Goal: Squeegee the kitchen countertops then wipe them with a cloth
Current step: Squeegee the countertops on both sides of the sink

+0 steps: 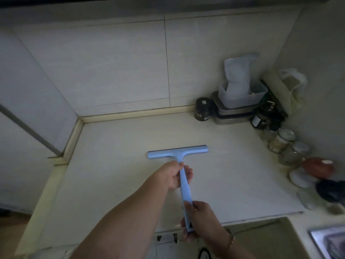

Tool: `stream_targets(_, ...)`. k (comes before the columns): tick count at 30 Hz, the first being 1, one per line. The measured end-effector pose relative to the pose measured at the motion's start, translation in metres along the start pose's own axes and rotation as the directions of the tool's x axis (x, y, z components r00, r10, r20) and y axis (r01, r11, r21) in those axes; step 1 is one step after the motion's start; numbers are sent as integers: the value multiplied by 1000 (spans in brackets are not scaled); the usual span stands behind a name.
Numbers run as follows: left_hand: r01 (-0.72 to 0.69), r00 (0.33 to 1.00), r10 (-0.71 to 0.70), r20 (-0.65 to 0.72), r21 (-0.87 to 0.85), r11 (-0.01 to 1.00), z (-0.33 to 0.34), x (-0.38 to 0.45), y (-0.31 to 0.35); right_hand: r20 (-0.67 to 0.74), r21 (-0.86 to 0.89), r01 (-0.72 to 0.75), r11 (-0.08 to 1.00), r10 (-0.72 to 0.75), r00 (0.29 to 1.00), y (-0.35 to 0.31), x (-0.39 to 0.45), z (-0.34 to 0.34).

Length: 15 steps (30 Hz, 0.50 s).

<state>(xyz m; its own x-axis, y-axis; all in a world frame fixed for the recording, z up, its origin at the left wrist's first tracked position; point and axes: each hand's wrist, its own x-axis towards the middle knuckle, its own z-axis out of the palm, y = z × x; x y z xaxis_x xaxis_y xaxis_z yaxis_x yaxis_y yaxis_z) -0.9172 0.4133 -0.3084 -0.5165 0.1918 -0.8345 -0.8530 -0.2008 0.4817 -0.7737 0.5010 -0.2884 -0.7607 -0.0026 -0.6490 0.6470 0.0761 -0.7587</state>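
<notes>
Squeegee stage: light-blue plastic T-shaped squeegee [178, 153] blade down mid pale stone tabletop [233, 174]. Left hand [172, 174] grips upper handle, right hand [202, 219] handle end. Next: steady pull toward near edge; no cloth seen.

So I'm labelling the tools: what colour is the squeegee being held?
Light blue, handle and blade bar alike; the squeegee shows best in the head view.
</notes>
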Motion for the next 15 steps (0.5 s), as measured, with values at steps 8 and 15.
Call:
stream_targets(8, 22, 999, -22, 30, 7, 1000, -11, -35, -53, -24, -6, 20, 1000, -20, 1000, 34, -55, 10)
stream_targets(15, 0, 999, -1, 36, 21, 1000, -15, -57, -79, -102, -160, 19, 987, -36, 994, 56, -75, 13)
